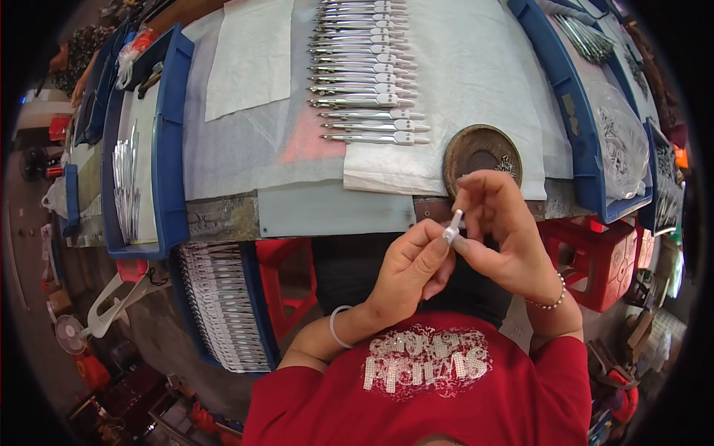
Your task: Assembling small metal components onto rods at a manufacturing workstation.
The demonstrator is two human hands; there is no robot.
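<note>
Just past the table's near edge, my left hand (416,264) is closed, pinching a small white compass head (454,224) with a narrow stem pointing up. My right hand (502,227) curls around the same piece, its thumb against it and its fingers bent above; the lower part is hidden by my fingers. Beyond my right hand lies a round brown dish (451,156) holding small metal screws (506,164). Farther off, a column of silver drawing compasses (372,78) with white heads lies side by side on white sheeting (461,74).
A blue tray (169,149) at the left holds thin metal rods (126,175). At the right, another blue tray (576,134) holds a clear bag of parts (619,145). A lower blue crate of compasses (227,305) stands left of me. Red stools (595,264) stand under the table.
</note>
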